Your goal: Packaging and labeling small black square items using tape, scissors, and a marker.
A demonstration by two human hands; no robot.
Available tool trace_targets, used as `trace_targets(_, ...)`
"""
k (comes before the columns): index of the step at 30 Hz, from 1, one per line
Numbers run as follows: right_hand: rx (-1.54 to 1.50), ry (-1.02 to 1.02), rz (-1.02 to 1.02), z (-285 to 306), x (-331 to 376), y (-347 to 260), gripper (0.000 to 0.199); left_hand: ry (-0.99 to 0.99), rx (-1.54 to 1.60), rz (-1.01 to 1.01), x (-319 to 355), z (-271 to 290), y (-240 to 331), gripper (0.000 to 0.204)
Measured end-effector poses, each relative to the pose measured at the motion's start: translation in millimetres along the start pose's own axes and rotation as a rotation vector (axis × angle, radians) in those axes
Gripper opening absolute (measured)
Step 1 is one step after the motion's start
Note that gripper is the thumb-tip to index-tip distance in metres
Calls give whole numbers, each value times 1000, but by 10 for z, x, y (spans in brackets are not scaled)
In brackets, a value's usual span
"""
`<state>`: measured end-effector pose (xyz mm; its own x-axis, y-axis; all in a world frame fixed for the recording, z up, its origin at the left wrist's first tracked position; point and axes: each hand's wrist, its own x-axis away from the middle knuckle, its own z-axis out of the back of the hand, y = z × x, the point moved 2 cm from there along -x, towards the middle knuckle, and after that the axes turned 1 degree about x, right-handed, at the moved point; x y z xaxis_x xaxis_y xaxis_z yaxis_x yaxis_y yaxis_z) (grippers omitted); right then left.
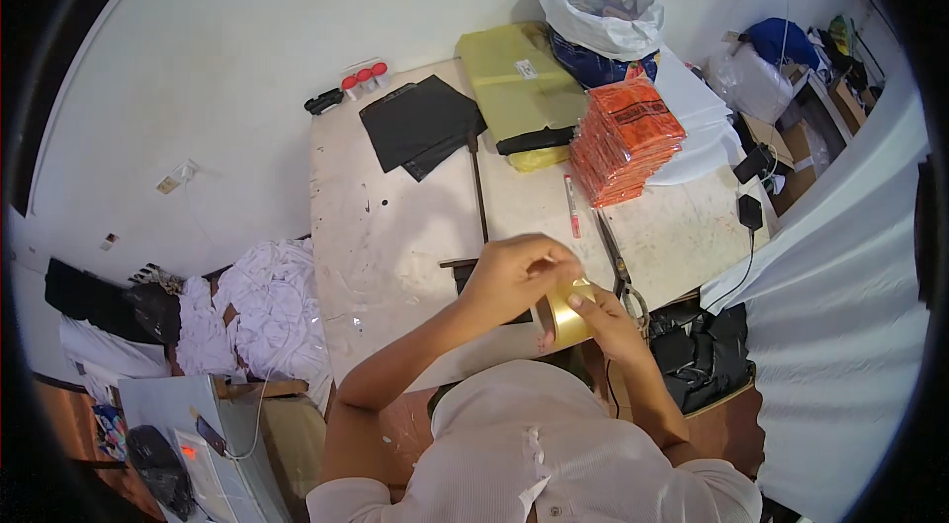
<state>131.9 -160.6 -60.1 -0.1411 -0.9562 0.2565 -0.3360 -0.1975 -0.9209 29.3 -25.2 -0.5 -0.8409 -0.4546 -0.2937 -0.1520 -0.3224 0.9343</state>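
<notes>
My right hand (611,327) is closed around a roll of yellowish clear tape (569,315), held up over the front edge of the table. The thumb lies on the roll's outer face. Against the roll's upper side, my left hand (522,274) has its fingers curled into a pinch. What is between those fingertips is too small to make out. A dark piece (465,276) on the table is partly hidden under my left hand. Just beyond my right hand lie large scissors (619,271) with dark handles. A red and white marker (572,207) rests farther back.
Orange plastic-wrapped packets (625,142) are stacked on the table (386,256). Behind them stand a yellow package (514,78) and a white sack (603,14). Black sheets (420,126), a long dark rod (479,192) and red-capped containers (364,80) lie left. White cloth (267,305) is heaped beside the table.
</notes>
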Motion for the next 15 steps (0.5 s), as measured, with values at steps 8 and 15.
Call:
trace_targets(8,282,22,306,132,295,703,32,133,362,206,-519,339,-31,12)
trace_targets(15,55,399,135,516,47,937,23,-132,412,236,-625,-160,-469,36)
